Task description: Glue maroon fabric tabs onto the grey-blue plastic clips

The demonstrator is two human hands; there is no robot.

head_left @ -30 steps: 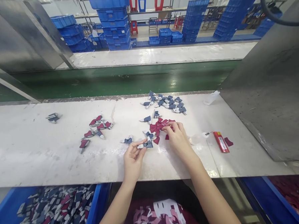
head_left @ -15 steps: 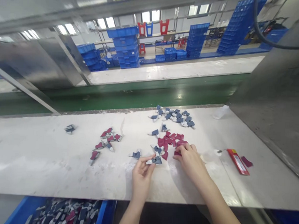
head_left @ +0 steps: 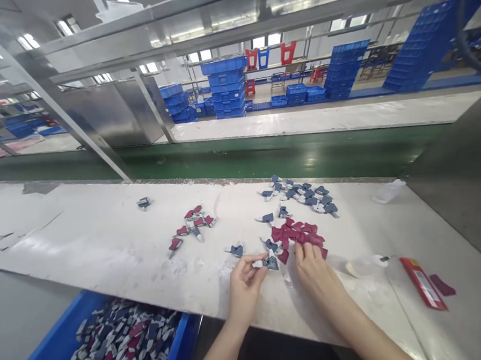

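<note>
Between the thumb and fingers of my left hand (head_left: 246, 288) is a dark blue and white piece (head_left: 270, 262), held just above the white table. My right hand (head_left: 312, 264) reaches into the pile of flat maroon pieces (head_left: 290, 232); its fingertips are bent down at the pile's near edge, and what they pinch, if anything, is hidden. Another blue and white piece (head_left: 236, 250) lies left of the held one. Behind the maroon pile lies a group of blue and white pieces (head_left: 308, 196). Several maroon and white pieces (head_left: 198, 221) lie farther left.
A blue bin (head_left: 61, 329) full of mixed pieces stands below the table's front edge. To the right are a clear bottle (head_left: 367, 266), a red packet (head_left: 423, 283) and a single maroon piece (head_left: 442, 285). Another clear bottle (head_left: 389, 191) lies at the back right, beside a metal panel (head_left: 459, 159).
The camera view has turned, so the scene sits farther right. My right hand's fingers have drawn to the near edge of the maroon pile. My left hand still holds the blue and white piece.
</note>
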